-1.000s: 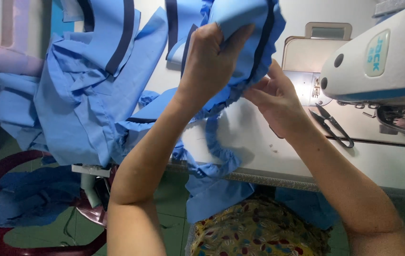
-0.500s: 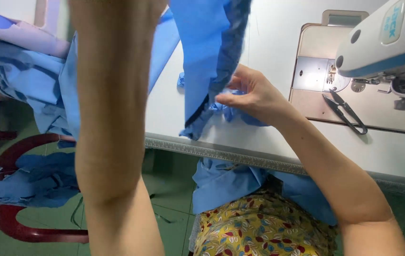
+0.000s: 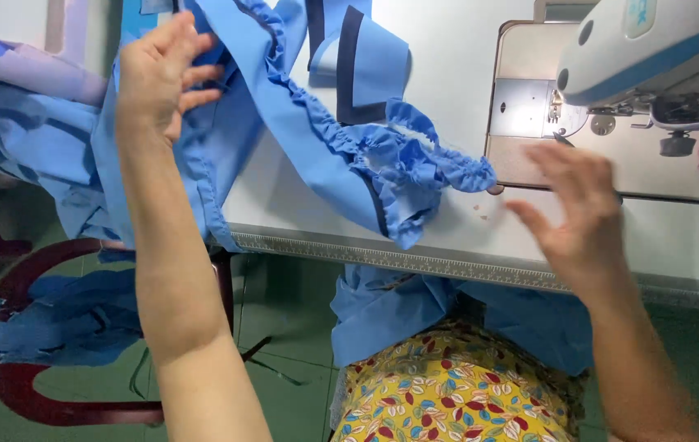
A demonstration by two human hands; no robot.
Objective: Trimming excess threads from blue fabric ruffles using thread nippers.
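Two hands in view, doing very different things. My left hand (image 3: 157, 78) was up high on the left, fingers half curled against the blue cloth (image 3: 316, 155). The thumb was hidden behind it, so I honestly couldn't tell if that was a real pinch or just a push. My right hand (image 3: 579, 217) was wide open, fingers spread, holding nothing, blurred, hovering over the near edge of the counter (image 3: 447, 49) just in front of the sewing machine (image 3: 652, 49).

The cloth ran from the left hand down across the counter. Its ruffled edge (image 3: 423, 164) was bunched in the middle, with the tip lying near the machine's plate, apart from the right hand. More blue cloth sat in a pile (image 3: 30, 139) at the far left, and some hung over a red chair (image 3: 5, 286) below.

My read: this was the shifting-aside step, with the piece being swung over toward the pile and clear of the needle. The next move would call for the left hand to have a sure hold so the ruffle doesn't drag or snag on the counter edge. The right hand was free for whatever came up.
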